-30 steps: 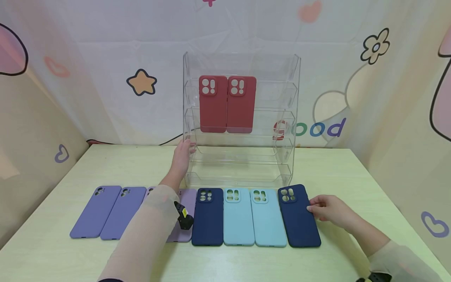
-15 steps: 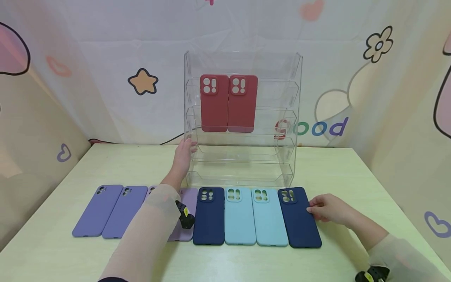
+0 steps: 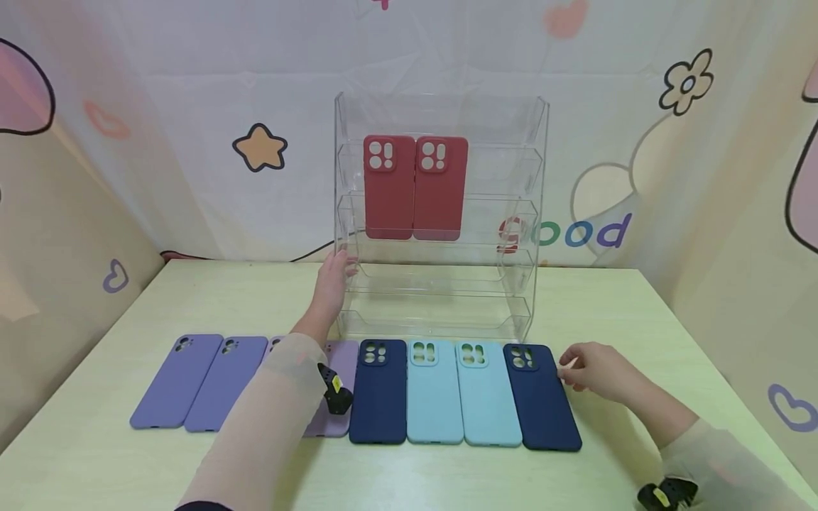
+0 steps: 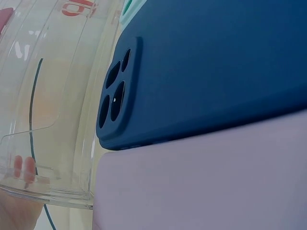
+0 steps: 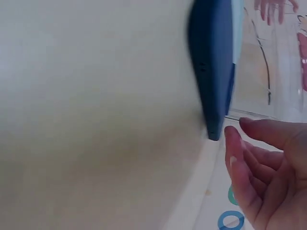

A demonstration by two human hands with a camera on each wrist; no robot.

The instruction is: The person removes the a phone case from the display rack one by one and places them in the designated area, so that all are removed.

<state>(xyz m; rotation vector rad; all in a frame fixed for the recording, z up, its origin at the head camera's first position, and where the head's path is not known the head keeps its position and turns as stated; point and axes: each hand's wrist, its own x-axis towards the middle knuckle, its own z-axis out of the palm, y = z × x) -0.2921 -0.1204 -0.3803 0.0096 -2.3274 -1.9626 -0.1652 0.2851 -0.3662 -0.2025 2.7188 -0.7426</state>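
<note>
A clear acrylic display rack [image 3: 441,289] with stepped tiers stands on the table, holding two red phone cases [image 3: 388,188] side by side. My left hand [image 3: 330,285] grips the rack's left side edge; its fingertips show through the plastic in the left wrist view. In front lies a row of phone cases. At its right end is a navy case [image 3: 543,397], and my right hand [image 3: 603,370] hovers by its upper right edge, thumb and fingers loosely bent with nothing between them. Next to it lie two light blue cases [image 3: 488,397], then another navy case [image 4: 206,72].
Purple cases [image 3: 175,383] continue the row to the left, and a lilac case [image 4: 201,187] is partly under my left sleeve. Patterned cloth [image 3: 447,42] hangs behind and beside the pale table [image 3: 409,479].
The right-end navy case's top has come down, so it lies more level with its neighbours. My right hand has let go of it and risen slightly. My left hand stays on the rack.
</note>
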